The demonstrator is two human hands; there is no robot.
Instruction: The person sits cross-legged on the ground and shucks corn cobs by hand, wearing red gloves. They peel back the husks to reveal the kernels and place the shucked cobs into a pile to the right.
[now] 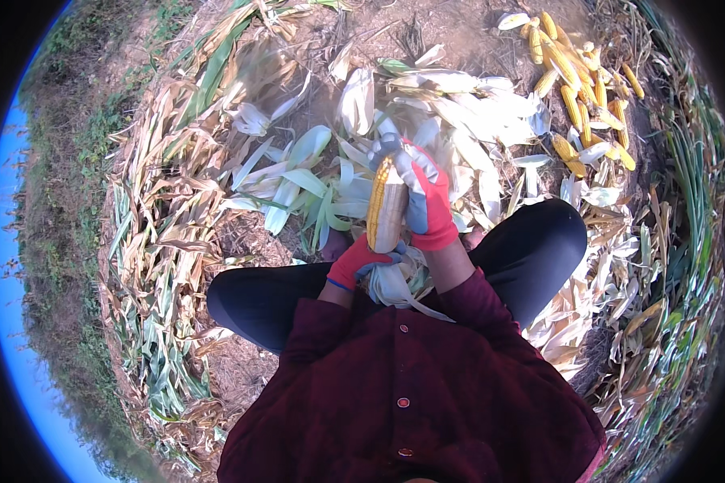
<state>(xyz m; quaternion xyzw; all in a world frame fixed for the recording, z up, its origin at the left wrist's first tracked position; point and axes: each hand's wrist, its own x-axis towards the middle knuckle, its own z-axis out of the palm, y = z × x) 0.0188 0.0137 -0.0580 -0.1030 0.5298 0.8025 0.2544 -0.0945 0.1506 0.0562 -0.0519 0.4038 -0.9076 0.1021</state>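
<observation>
An ear of corn (379, 205) is held upright before my lap, with yellow kernels bare along its left side. Pale husk (393, 220) still covers its right side. My left hand (362, 264), in a red glove with a grey-blue palm, grips the ear's lower end. Loose peeled husk leaves (396, 284) hang beneath that hand. Around the top of the ear closes my right hand (423, 184), gloved the same way; its fingertips are at the tip and the husk there, in strong glare.
A heap of husked yellow corn cobs (571, 72) lies on the ground at the upper right. Pale husks (453, 108) are strewn ahead of my legs. Dry corn stalks and leaves (175, 181) are piled at the left, with more stalks (689, 181) along the right.
</observation>
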